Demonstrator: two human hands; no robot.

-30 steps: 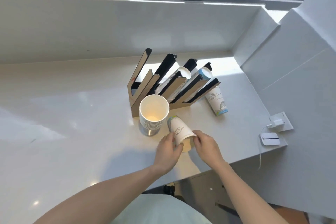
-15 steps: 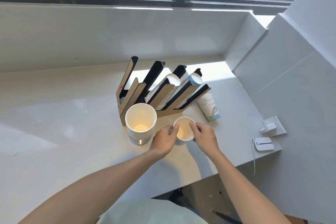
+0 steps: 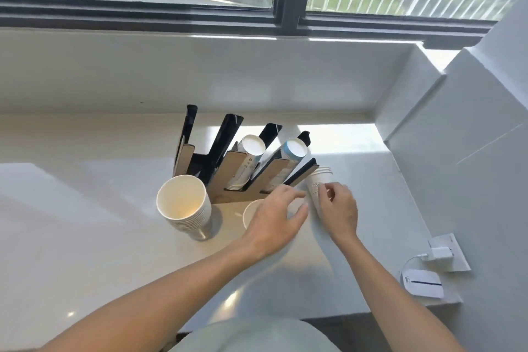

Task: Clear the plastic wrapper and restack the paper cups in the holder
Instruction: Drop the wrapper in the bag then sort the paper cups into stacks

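A wood-and-black slotted cup holder (image 3: 243,194) stands on the white counter (image 3: 85,237). Two of its slots hold cup stacks (image 3: 251,146) (image 3: 295,148). In front of it, at the left, a tall stack of wide paper cups (image 3: 183,203) stands upright. A small upright cup (image 3: 251,213) is partly hidden under my left hand (image 3: 274,220), which hovers over it with fingers spread. My right hand (image 3: 340,208) closes on a short stack of printed cups (image 3: 320,180) lying by the holder's right end. I see no plastic wrapper.
A wall socket with a white charger (image 3: 440,253) and a white device (image 3: 423,283) on its cable sit at the counter's right front corner. A white wall closes off the right side. The windowsill runs along the back. The counter's front edge is just below my arms.
The small cup held tilted in both hands now stands upright beside the wide stack. My left hand let go of it. My right hand moved right onto the lying cups.
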